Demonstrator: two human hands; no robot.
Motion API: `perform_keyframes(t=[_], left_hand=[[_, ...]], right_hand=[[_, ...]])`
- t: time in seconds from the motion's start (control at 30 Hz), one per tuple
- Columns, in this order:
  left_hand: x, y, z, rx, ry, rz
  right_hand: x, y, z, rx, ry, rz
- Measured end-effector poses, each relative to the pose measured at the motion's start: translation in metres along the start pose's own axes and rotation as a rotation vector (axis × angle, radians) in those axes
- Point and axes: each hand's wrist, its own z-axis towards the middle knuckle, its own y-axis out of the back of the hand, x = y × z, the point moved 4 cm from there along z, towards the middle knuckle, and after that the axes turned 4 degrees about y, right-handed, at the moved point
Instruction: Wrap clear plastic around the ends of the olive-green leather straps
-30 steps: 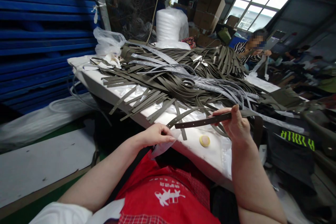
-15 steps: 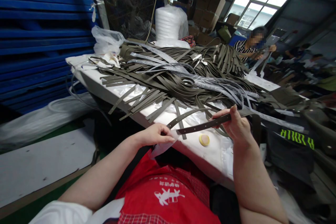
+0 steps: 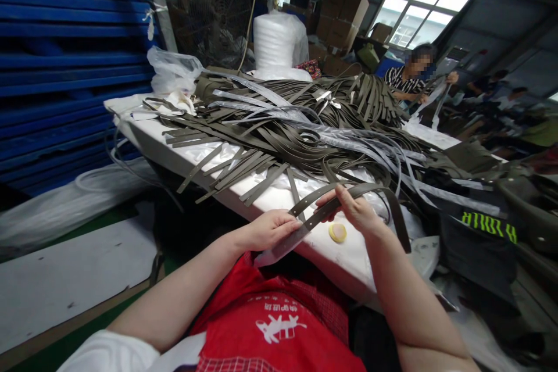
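My left hand (image 3: 272,229) is closed at the table's near edge, pinching a clear plastic sleeve (image 3: 271,254) and a punched strap end. Between thumb and fingers, my right hand (image 3: 355,209) grips a dark olive strap (image 3: 399,218) with small holes. One end of this strap lies inside the sleeve; the other side loops over my right wrist and hangs down. A second punched stretch of strap (image 3: 311,196) arches from my left hand to the right. Just below my right hand lies a round yellow-rimmed disc (image 3: 337,232) on the white table (image 3: 344,261).
A large heap of olive straps (image 3: 279,142) covers the table, with translucent sleeves (image 3: 349,138) across it. Blue pallets (image 3: 74,58) are stacked at left. A white wrapped roll (image 3: 276,40) stands behind. A co-worker in a striped top (image 3: 399,84) handles white strips at back right.
My right hand has moved left and down toward my left hand. The strap end has slid into the plastic sleeve, where before it was at the sleeve's mouth.
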Motion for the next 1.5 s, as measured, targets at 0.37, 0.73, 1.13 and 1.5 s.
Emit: perform_keyframes(t=[0.37,0.73,1.13,1.5], left_hand=[[-0.012,-0.012,-0.007,-0.142,-0.039,-0.048],[0.012,-0.015,-0.019,-0.120,0.291,-0.426],[0.005,-0.012,0.001,-0.229,0.148,-0.331],[0.012,0.008,0.001,-0.435,0.128,-0.061]], right_hand=[[-0.032,-0.053,0.001,-0.054,-0.037,0.125],[-0.033,-0.045,-0.009,-0.240,0.029,0.092],[-0.044,-0.056,-0.011,-0.160,-0.088,-0.147],[-0.035,-0.068,-0.017,-0.220,-0.060,0.097]])
